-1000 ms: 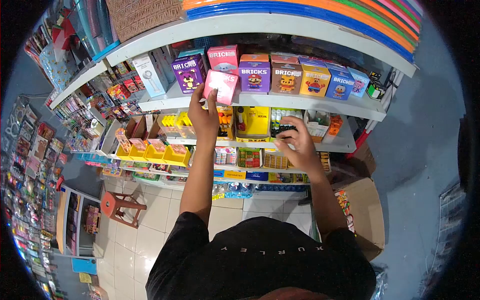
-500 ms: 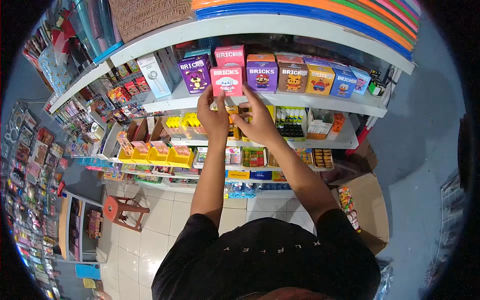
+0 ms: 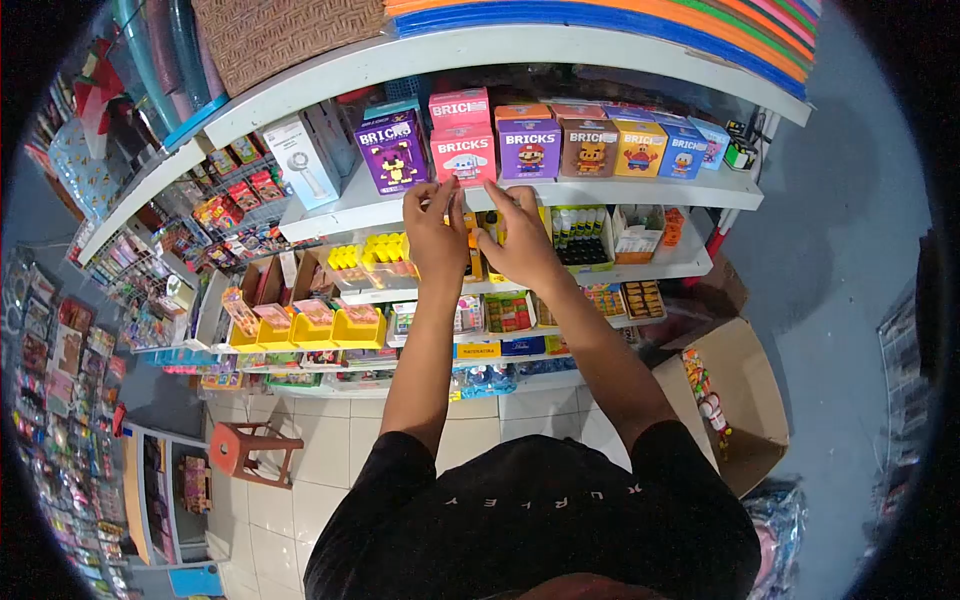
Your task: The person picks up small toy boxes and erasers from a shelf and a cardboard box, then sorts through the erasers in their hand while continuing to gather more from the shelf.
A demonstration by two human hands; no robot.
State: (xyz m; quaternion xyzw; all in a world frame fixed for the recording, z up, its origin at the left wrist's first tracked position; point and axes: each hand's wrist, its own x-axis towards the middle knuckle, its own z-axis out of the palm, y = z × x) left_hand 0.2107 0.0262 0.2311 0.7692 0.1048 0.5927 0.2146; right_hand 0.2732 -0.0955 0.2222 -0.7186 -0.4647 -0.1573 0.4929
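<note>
A pink BRICKS box (image 3: 463, 158) with a white character on its front stands on the white shelf, directly before another pink box (image 3: 459, 106). My left hand (image 3: 437, 235) is just below its lower left, fingers extended and apart, fingertips at the box's bottom edge. Near the lower right corner, the index fingertip of my right hand (image 3: 522, 240) reaches up to the box, thumb spread away. Neither hand wraps around the box. A purple box (image 3: 392, 158) is on the left of it, and a purple-and-orange box (image 3: 528, 150) on the right.
Brown (image 3: 588, 145), yellow (image 3: 640, 148) and blue boxes (image 3: 684, 150) continue the row. Glue sticks (image 3: 580, 232) and yellow bins (image 3: 357, 328) fill lower shelves. A red stool (image 3: 250, 450) stands on the floor at left, an open carton (image 3: 750, 400) at right.
The pink box has moved back from the shelf's front edge into line with its neighbours. My hands have slid from its sides down to its lower edge, loosening their hold. The view has shifted slightly.
</note>
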